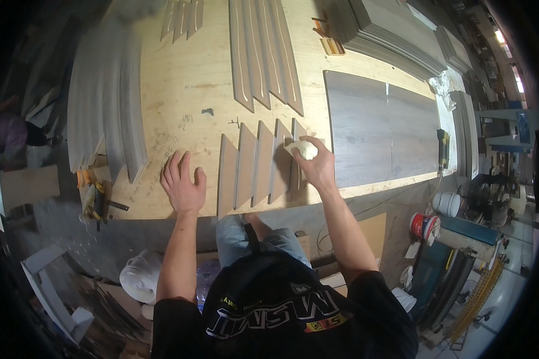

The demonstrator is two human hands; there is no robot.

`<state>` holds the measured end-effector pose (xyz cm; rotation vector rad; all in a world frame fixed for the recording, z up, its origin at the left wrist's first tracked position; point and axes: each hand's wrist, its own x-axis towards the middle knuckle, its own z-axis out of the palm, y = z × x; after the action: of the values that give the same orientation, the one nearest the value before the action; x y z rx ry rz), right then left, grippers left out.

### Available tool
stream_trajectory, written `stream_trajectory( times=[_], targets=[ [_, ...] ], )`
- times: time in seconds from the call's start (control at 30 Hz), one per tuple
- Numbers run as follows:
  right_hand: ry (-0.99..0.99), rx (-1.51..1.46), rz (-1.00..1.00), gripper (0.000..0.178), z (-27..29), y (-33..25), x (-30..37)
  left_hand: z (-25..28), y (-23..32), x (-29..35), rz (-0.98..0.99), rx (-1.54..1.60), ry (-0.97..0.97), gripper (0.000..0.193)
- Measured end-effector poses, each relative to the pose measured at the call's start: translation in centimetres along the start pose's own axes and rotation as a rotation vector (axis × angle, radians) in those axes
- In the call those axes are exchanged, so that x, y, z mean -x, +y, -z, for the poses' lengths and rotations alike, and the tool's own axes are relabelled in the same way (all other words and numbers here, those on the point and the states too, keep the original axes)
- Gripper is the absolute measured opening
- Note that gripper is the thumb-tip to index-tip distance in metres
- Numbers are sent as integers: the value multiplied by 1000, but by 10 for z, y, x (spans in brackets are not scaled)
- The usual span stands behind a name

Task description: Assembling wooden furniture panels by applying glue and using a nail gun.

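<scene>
My left hand (182, 182) lies flat, fingers spread, on the plywood workbench (179, 84), just left of a row of several pointed grey wooden strips (245, 170) lying side by side. My right hand (317, 164) grips a white cloth wad (302, 148) and presses it onto the right end of that row, near the strips' tips.
More pointed grey strips (263, 54) lie farther back. A large grey panel (380, 128) lies to the right, stacked grey boards (105, 102) to the left and at the back right (389, 33). A yellow tool (93, 194) hangs at the left edge. A red-and-white bucket (424, 226) stands on the floor.
</scene>
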<state>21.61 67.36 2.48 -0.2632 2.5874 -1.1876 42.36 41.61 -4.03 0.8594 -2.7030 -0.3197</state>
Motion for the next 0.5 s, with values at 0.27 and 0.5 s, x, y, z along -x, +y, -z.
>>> stream_trajectory(
  times=[0.27, 0.5],
  targets=[
    [-65, 32, -6, 40, 2, 4, 51, -2, -1, 1, -9, -5, 13, 54],
    [-134, 43, 0, 39, 3, 14, 82, -3, -1, 1, -3, 1, 4, 54]
  ],
)
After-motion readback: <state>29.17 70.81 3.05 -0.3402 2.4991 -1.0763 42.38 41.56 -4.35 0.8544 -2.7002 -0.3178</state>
